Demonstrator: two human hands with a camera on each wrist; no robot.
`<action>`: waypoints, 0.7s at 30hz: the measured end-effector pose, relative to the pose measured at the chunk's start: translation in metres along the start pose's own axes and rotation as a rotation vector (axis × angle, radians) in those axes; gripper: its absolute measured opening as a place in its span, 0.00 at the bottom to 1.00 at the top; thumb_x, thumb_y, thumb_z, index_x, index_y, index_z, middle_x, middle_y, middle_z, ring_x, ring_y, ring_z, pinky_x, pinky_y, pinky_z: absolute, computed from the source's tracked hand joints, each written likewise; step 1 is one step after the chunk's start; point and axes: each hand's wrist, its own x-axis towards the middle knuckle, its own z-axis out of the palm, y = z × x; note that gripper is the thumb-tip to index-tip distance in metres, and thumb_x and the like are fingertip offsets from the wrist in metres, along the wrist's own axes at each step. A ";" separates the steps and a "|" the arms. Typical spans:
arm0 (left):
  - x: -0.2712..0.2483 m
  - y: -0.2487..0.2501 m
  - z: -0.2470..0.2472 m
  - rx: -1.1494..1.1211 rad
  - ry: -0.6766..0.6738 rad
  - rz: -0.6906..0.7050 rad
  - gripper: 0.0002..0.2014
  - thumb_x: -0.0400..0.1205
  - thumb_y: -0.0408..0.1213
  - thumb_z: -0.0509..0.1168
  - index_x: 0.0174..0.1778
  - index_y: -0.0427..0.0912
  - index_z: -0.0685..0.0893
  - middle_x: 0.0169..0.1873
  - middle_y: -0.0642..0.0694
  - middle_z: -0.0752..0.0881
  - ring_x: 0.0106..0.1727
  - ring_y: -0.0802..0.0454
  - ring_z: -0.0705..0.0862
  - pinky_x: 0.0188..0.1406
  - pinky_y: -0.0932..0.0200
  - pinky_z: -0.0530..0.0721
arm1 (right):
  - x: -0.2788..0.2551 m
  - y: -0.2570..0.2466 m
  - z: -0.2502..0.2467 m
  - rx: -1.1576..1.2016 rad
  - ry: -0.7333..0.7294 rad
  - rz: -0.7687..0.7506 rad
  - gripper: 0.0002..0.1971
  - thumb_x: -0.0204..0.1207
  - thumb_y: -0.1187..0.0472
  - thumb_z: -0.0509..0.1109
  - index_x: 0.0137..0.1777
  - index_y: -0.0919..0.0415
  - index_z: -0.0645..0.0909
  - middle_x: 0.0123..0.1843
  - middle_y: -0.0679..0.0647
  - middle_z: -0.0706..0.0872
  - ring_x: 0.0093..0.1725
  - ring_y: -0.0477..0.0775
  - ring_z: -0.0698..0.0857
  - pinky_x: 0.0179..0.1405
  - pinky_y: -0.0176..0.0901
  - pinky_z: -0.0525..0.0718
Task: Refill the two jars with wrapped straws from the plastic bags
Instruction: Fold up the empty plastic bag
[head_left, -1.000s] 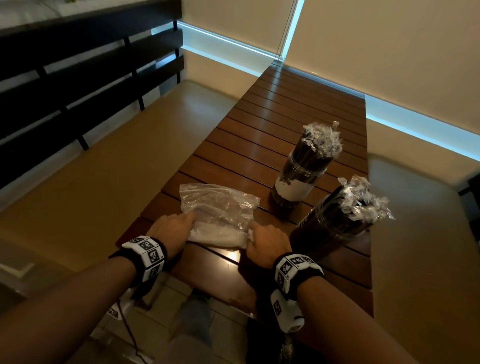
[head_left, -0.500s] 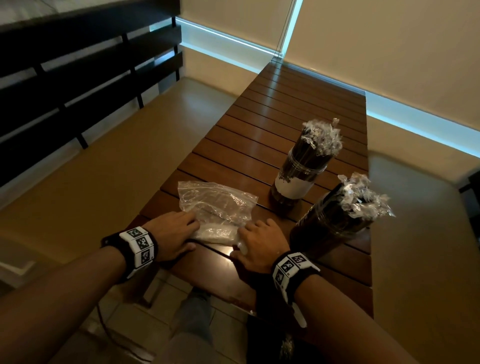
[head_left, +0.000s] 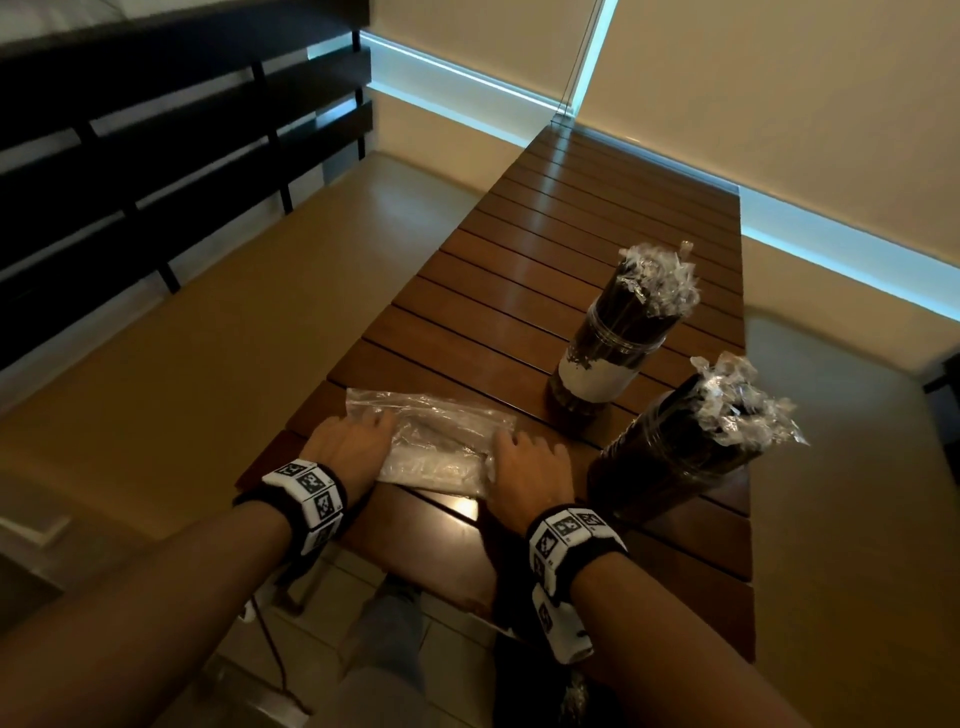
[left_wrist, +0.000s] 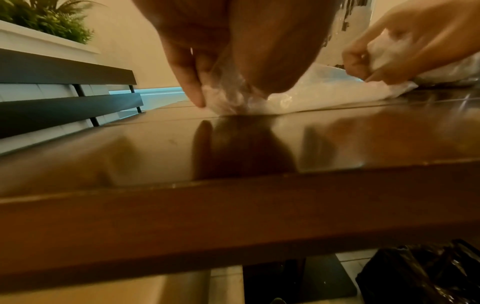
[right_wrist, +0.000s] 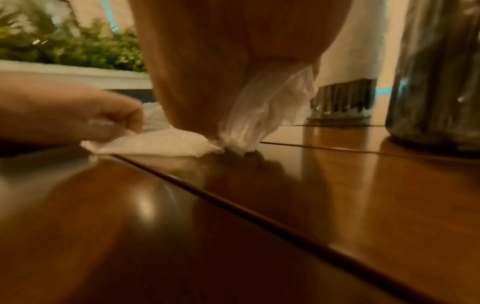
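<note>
A clear, empty-looking plastic bag (head_left: 441, 449) lies flattened into a narrow strip near the front edge of the slatted wooden table (head_left: 545, 260). My left hand (head_left: 379, 428) pinches its left end (left_wrist: 226, 96), and my right hand (head_left: 506, 444) grips the bunched right end (right_wrist: 259, 115). Right of the bag stand two jars packed with dark wrapped straws. The far jar (head_left: 618, 343) has a white label, and the near jar (head_left: 685, 452) stands close beside my right wrist. The near jar (right_wrist: 436, 72) rises just right of my right hand.
A black plastic bag (left_wrist: 420, 273) lies on the floor under the table. Padded benches (head_left: 208, 322) run along both sides, with a dark slatted rail (head_left: 156, 145) and a planter (left_wrist: 44, 22) to the left. The table's front edge (left_wrist: 233, 216) is right under my wrists.
The bag has gone from a loose, wide sheet to a narrower folded strip. Both hands drew back toward the front edge, then pushed forward over the bag again.
</note>
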 end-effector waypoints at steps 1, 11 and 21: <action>0.001 0.000 -0.002 0.023 0.079 0.043 0.18 0.79 0.32 0.63 0.65 0.43 0.75 0.60 0.41 0.81 0.59 0.40 0.83 0.54 0.47 0.79 | -0.001 -0.001 -0.001 -0.060 0.054 -0.069 0.19 0.80 0.48 0.64 0.68 0.52 0.71 0.64 0.55 0.80 0.61 0.59 0.80 0.58 0.55 0.75; -0.012 -0.014 0.004 -0.032 0.047 0.375 0.16 0.80 0.44 0.62 0.62 0.44 0.76 0.58 0.43 0.76 0.52 0.46 0.78 0.48 0.55 0.79 | -0.006 -0.006 -0.004 -0.252 -0.023 -0.347 0.27 0.77 0.35 0.56 0.61 0.53 0.83 0.61 0.53 0.82 0.58 0.58 0.78 0.55 0.54 0.70; 0.007 0.003 -0.003 -0.166 -0.027 0.100 0.18 0.75 0.34 0.66 0.62 0.45 0.76 0.61 0.44 0.85 0.61 0.45 0.83 0.60 0.53 0.77 | 0.014 -0.022 -0.013 0.042 -0.146 0.045 0.14 0.78 0.48 0.59 0.41 0.56 0.80 0.46 0.54 0.87 0.41 0.55 0.82 0.43 0.46 0.79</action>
